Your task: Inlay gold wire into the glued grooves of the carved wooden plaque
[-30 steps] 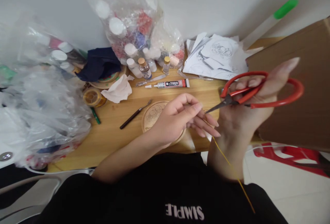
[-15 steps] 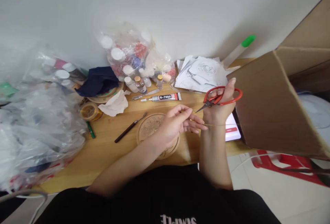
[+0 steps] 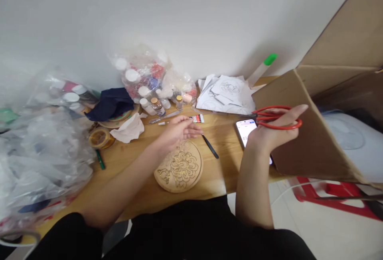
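My left hand (image 3: 179, 130) is over the far edge of a round wooden disc (image 3: 187, 166), its thumb and index finger pinched together and the other fingers stretched out. The fine gold wire that showed in this pinch earlier is too thin to make out clearly now. A flower outline with gold lines covers the disc. My right hand (image 3: 269, 134) is raised above the phone (image 3: 245, 126), closed round scissors with red handles (image 3: 277, 126). Their blades point left and are mostly hidden. Right of the disc lies a slim black tool (image 3: 210, 146).
Behind my left hand lies a glue tube (image 3: 197, 119), with small bottles (image 3: 158, 106) and bagged jars (image 3: 143, 76) beyond. Printed papers (image 3: 226, 92) lie at the back. A cardboard box (image 3: 287, 132) stands right; plastic bags (image 3: 44, 148) and a gold wire spool (image 3: 101, 137) lie left.
My left hand has moved left and away from the scissors, uncovering the flower disc and the black tool. My right hand has swung right with the scissors. The view has shifted slightly.
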Motion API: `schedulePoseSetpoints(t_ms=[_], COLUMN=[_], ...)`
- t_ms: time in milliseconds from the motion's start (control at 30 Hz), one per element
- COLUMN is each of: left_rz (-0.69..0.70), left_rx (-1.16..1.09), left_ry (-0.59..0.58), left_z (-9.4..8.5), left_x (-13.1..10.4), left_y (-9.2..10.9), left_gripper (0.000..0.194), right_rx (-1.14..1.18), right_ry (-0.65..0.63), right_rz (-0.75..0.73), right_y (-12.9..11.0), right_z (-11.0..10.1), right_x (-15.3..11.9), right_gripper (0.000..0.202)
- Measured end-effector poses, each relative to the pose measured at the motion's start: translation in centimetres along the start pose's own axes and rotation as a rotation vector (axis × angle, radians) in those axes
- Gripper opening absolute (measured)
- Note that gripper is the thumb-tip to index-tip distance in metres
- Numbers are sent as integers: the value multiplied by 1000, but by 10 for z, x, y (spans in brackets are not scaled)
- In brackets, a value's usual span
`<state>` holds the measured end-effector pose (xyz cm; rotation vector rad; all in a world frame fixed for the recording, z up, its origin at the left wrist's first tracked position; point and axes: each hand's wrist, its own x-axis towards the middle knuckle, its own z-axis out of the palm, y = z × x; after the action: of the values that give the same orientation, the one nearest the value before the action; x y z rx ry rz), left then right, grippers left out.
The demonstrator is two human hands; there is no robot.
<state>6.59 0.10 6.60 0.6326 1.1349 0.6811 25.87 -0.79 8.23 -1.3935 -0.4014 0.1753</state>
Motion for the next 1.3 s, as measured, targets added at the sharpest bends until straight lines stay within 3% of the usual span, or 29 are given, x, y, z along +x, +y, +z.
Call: schedulePoseSetpoints(t_ms=[67,167,300,400,567,733,967,1167,1300], left_rz=[-2,15,80,132,208,181,77,120,143], left_rx=[94,214,321,373,425,462,456,498,505], left_ry=[48,107,147,158,157,88,8,-16,-45], left_z=[-4,-7,-10,-14,-31,-56,-81,-87,-91], left_x=[7,12,11,7,-4,-23,-47,-50,-48], left_y=[2,2,3,5,3,-7,-20,-28,-32], left_gripper=[18,17,15,14,13,10,13,12,11], right_rx=[-41,-205,-916,-1259,-1350,-1406,-1347,-1211,-1224], right_ry=[-66,-401,-1003,-1200,-1241,-1166,-1020,-1279,-1327], right_rz=[-89,-148,-197,-243,-269,-316,-406,-586,-728], right_y=[-8,-15,-9,2,18,26,30,37,41], right_z=[-8,-23,-37,-39,-43,-47,-49,-46,-49], right_x=[-5,-7,-6,-10,-20,-22,-37,-60,-65], right_gripper=[47,48,44,35,22,10,21,33,39])
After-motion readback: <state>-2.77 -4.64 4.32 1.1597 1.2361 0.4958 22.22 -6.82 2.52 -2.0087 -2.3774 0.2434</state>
